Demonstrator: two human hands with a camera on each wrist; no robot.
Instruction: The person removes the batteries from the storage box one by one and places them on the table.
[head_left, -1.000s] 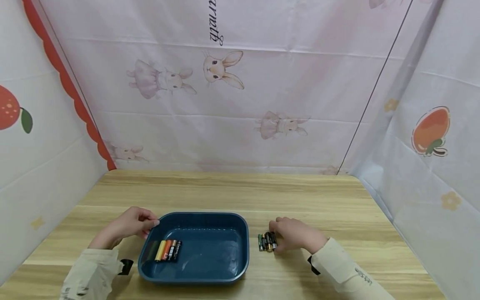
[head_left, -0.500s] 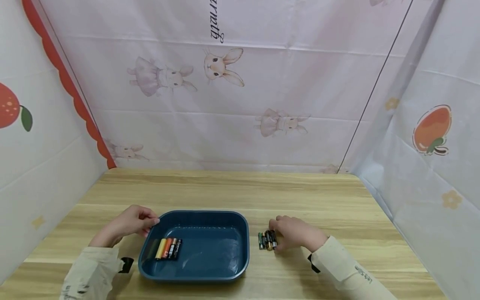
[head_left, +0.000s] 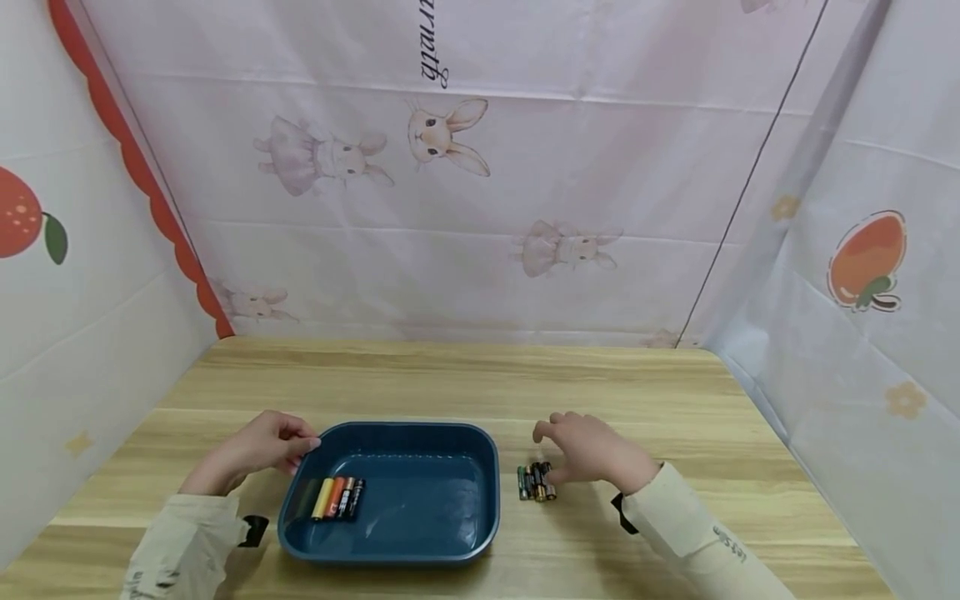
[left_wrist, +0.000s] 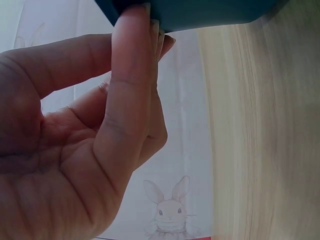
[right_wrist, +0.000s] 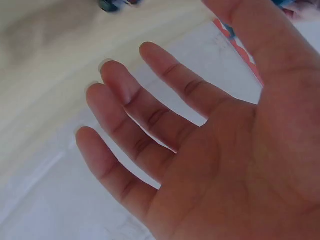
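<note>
At the far left corner of a dark blue tray (head_left: 427, 512), my left hand (head_left: 264, 446) pinches the rim between thumb and fingers. The left wrist view shows the fingertips (left_wrist: 131, 35) against the tray's edge. Inside the tray, several batteries (head_left: 337, 498) in yellow, orange and black lie side by side along the left. Right of the tray, a row of several smaller batteries (head_left: 537, 483), dark with green and gold parts, lies on the table. My right hand (head_left: 596, 450) hovers just over that row's right end, fingers spread; its palm (right_wrist: 225, 165) holds nothing.
The wooden table (head_left: 480, 379) runs back to a fabric wall (head_left: 450, 283) printed with rabbits. Printed side curtains (head_left: 862, 375) stand at left and right. A dark band (head_left: 253, 531) sits at the left cuff.
My right hand has lifted slightly off the row of small batteries and its fingers have spread, uncovering more of the rightmost one. The left hand and the tray stay put.
</note>
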